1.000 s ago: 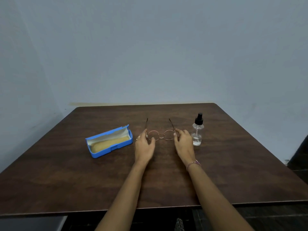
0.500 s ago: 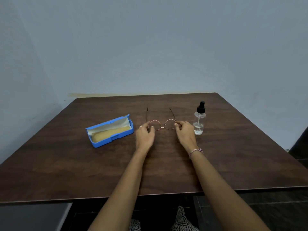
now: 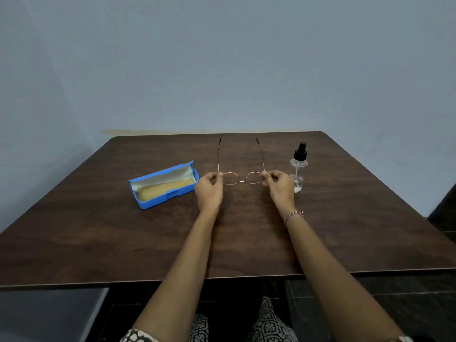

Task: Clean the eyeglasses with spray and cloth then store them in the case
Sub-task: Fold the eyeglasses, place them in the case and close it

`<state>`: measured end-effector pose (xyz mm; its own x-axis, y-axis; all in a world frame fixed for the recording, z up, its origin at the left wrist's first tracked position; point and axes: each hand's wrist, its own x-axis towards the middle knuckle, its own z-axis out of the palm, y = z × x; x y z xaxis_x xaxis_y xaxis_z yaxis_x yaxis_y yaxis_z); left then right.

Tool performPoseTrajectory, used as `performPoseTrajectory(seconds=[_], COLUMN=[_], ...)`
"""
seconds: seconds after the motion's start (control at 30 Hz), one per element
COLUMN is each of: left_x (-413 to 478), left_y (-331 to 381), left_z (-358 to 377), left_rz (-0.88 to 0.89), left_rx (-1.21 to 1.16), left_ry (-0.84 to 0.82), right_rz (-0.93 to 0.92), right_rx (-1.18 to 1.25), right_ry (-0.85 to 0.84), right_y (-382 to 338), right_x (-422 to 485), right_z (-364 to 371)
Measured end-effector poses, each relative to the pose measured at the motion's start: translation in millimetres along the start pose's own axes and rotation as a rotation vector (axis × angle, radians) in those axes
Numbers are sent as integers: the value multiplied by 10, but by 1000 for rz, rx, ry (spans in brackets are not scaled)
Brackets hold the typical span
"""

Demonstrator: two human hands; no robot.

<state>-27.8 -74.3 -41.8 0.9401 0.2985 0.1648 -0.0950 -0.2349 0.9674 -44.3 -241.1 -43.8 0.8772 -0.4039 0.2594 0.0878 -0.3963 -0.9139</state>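
Observation:
Thin gold round-lens eyeglasses [image 3: 241, 178] hang above the dark wooden table [image 3: 345, 230], temples unfolded and pointing away from me. My left hand [image 3: 209, 191] pinches the frame's left hinge and my right hand [image 3: 280, 187] pinches the right hinge. An open blue case [image 3: 164, 185] lies to the left, with a yellow cloth [image 3: 164, 188] inside it. A clear spray bottle with a black nozzle [image 3: 299, 166] stands upright just behind my right hand.
A pale blue wall rises right behind the table's far edge. The table's near edge runs below my forearms, and my patterned trousers [image 3: 269, 322] show under it. A dark floor lies to the right.
Both hands have taken hold of the eyeglasses and raised them off the table, with the temples now tipped higher. The camera view has shifted upward.

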Motion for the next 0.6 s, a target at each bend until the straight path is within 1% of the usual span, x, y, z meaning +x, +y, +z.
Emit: performPoseTrajectory(seconds=[0.3, 0.53, 0.6], left_x=[2, 5, -4], left_y=[23, 62, 77], left_z=[-59, -88, -103], left_rz=[-22, -94, -122], left_rx=[-153, -356, -383], left_ry=[54, 69, 72], right_rz=[-11, 13, 26], right_rx=[152, 207, 228], right_ry=[-2, -24, -24], right_y=[-23, -26, -22], right_x=[4, 29, 37], right_z=[2, 6, 8])
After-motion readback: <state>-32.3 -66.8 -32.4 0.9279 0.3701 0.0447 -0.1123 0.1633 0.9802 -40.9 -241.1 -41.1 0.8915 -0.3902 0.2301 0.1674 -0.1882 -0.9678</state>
